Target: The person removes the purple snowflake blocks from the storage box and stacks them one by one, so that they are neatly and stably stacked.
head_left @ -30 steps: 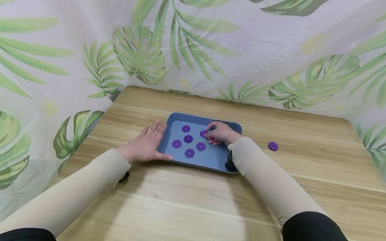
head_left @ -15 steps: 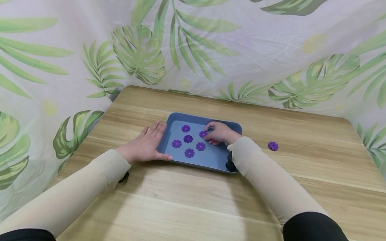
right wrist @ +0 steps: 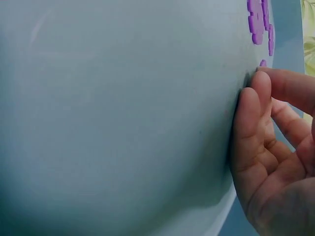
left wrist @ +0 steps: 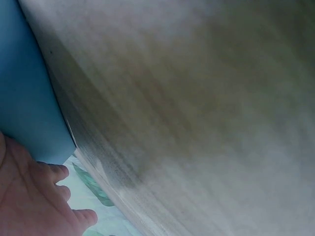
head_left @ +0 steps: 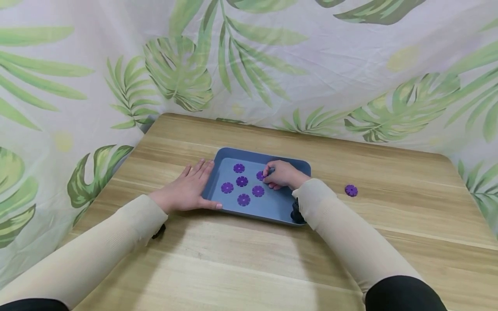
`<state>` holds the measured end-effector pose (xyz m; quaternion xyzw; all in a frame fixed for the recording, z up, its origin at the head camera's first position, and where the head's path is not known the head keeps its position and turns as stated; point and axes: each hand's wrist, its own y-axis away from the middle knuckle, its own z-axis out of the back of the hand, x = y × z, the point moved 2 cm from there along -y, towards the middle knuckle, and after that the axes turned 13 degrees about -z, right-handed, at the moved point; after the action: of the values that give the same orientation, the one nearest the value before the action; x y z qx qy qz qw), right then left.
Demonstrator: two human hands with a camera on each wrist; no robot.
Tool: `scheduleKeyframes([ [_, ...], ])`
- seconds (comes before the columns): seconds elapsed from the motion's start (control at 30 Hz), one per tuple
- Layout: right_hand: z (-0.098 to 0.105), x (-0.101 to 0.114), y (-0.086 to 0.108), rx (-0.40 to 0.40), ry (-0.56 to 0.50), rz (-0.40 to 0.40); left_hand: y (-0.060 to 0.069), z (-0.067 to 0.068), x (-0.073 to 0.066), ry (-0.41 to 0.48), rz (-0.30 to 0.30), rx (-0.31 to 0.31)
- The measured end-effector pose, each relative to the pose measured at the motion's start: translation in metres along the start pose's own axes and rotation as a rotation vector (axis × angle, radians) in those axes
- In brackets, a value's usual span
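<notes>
Several purple notched discs, flat like flower-shaped building pieces, lie in a blue-grey tray (head_left: 278, 207). My right hand (head_left: 285, 175) is inside the tray, thumb and index finger at the edges of the upper right purple disc (head_left: 260, 176), pinching it. Part of that disc is covered by the fingers. In the right wrist view, the right hand (right wrist: 280, 142) has its fingertips at the tray floor, beside a sliver of purple. My left hand (head_left: 186, 188) rests spread against the tray's left side, its thumb along the near rim; its palm shows in the left wrist view.
One more purple disc (head_left: 351, 190) lies on the wooden table (head_left: 218, 263) to the right of the tray. Other discs, such as the middle one (head_left: 242, 181), sit in the tray's left half. Behind the table hangs a leaf-patterned cloth (head_left: 264, 56).
The whole head view has shifted down slightly. Both hands keep their places at the tray, the right fingers still at the same disc; the discs look unmoved.
</notes>
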<state>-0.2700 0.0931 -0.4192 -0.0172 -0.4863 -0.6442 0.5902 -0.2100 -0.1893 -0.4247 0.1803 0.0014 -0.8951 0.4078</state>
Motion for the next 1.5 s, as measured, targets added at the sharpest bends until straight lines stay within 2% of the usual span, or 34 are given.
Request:
scheduleKeyframes([
  [0.23, -0.001, 0.001, 0.000, 0.001, 0.035, -0.001, -0.001, 0.000, 0.000, -0.010, 0.009, 0.018],
  [0.43, 0.000, 0.001, 0.001, 0.004, 0.005, 0.002, 0.000, 0.001, -0.001, 0.006, 0.006, 0.006],
  [0.73, 0.002, -0.001, 0.004, -0.025, 0.010, 0.059, 0.000, -0.001, 0.000, 0.011, 0.011, 0.013],
  [1.0, 0.013, -0.006, 0.006, -0.012, -0.009, 0.077, -0.001, 0.000, 0.001, 0.008, 0.005, 0.011],
  [1.27, 0.024, -0.006, 0.018, -0.031, 0.005, 0.105, 0.000, 0.003, -0.003, 0.011, 0.023, 0.011],
  [1.5, 0.035, -0.016, 0.027, -0.015, -0.053, 0.134, 0.001, 0.002, -0.003, 0.008, 0.025, 0.011],
])
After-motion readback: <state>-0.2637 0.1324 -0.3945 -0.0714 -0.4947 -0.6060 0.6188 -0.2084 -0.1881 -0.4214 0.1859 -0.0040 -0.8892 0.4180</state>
